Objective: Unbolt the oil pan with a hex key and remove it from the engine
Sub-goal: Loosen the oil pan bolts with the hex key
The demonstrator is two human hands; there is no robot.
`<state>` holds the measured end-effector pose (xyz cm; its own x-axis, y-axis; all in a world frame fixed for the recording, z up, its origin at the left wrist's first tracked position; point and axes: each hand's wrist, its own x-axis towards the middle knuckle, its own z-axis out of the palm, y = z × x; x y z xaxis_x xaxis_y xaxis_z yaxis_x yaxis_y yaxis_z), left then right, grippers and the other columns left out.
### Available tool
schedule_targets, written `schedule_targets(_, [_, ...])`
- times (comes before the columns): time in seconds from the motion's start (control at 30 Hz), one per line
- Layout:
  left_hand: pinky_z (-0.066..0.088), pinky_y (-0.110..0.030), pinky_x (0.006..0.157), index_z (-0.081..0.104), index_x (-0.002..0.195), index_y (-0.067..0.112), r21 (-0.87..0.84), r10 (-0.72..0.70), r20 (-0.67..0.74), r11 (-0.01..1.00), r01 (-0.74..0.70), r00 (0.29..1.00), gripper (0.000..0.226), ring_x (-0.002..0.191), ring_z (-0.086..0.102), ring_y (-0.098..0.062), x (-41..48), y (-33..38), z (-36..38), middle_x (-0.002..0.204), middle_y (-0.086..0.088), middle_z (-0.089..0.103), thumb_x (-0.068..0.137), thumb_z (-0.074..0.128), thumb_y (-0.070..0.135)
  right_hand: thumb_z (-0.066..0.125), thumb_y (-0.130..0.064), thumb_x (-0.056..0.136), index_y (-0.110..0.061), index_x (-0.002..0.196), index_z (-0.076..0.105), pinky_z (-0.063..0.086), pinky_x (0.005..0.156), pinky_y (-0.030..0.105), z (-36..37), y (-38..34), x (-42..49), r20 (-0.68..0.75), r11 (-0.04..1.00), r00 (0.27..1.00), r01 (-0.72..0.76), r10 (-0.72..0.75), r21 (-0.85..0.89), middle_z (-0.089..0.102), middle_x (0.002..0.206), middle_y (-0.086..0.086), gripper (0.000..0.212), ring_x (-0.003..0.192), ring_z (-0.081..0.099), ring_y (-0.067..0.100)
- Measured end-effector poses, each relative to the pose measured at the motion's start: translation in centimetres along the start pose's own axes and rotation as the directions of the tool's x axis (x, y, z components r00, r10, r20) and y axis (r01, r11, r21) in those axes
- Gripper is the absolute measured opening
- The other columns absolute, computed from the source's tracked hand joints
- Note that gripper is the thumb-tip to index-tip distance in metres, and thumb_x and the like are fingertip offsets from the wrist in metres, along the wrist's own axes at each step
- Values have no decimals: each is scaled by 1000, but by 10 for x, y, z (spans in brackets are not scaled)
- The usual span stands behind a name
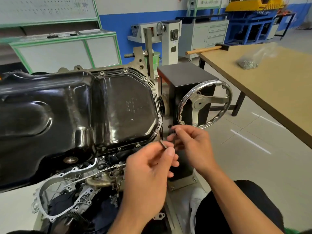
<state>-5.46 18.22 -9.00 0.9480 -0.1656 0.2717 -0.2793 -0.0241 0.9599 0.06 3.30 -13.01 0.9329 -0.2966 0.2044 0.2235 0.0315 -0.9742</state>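
Note:
The black glossy oil pan (70, 112) lies bolted on the upturned engine (81, 179), filling the left half of the view. Several bolts, such as one at the near edge (137, 145), sit along its flange. My left hand (148, 173) pinches a small dark hex key (163, 144) between thumb and fingers, just right of the pan's near right corner. My right hand (190, 146) is beside it, its fingertips pinching something small and dark that I cannot make out. Both hands are off the pan.
The engine stand's black box (184, 75) and chrome handwheel (205, 104) stand right behind my hands. A tan workbench (270, 85) at right carries a hammer (207, 49) and a plastic bag of fasteners (249, 62). Cabinets line the back wall.

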Motion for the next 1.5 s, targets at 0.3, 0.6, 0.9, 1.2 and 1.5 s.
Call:
schedule_targets(0.3, [55, -20, 59, 74, 84, 25, 343, 105, 283, 917, -202, 953, 14, 67, 70, -6, 44, 47, -22, 71, 7, 73, 92, 64, 18, 53, -23, 101, -14, 92, 67, 40, 58, 17, 10, -10, 3, 286, 588, 653, 757, -702, -286, 58, 70, -5, 19, 62, 53, 7])
schedule_targets(0.6, [47, -3, 71, 64, 106, 46, 474, 251, -106, 863, -173, 962, 22, 77, 69, 3, 16, 13, -42, 79, 22, 71, 86, 64, 34, 53, -19, 101, -8, 92, 69, 44, 64, 13, 12, 13, -5, 159, 676, 748, 654, -644, -339, 60, 72, -8, 22, 67, 57, 4])
schedule_targets(0.9, [40, -2, 85, 70, 95, 33, 619, 395, -103, 744, -252, 913, 14, 94, 64, 7, 7, 7, -52, 90, 23, 67, 90, 69, 20, 48, -24, 105, -7, 84, 67, 40, 61, 16, 13, 26, -13, 190, 646, 749, 650, -635, -400, 53, 66, -3, 32, 60, 51, 12])
schedule_targets(1.2, [39, -6, 94, 73, 95, 22, 692, 424, 20, 648, -318, 906, 16, 103, 60, -2, 22, -4, -53, 101, 19, 64, 84, 74, 10, 47, -26, 106, -8, 89, 69, 41, 63, 16, 13, 27, -13, 173, 625, 719, 678, -673, -387, 56, 69, -3, 33, 62, 54, 12])
schedule_targets(1.5, [40, -8, 94, 70, 110, 23, 628, 404, 224, 636, -449, 887, 24, 108, 59, -2, 43, 6, -53, 106, 21, 63, 90, 56, 21, 52, -19, 103, -5, 95, 70, 36, 68, 11, 20, 28, -7, 179, 624, 725, 671, -665, -400, 54, 72, -5, 24, 64, 48, 5])
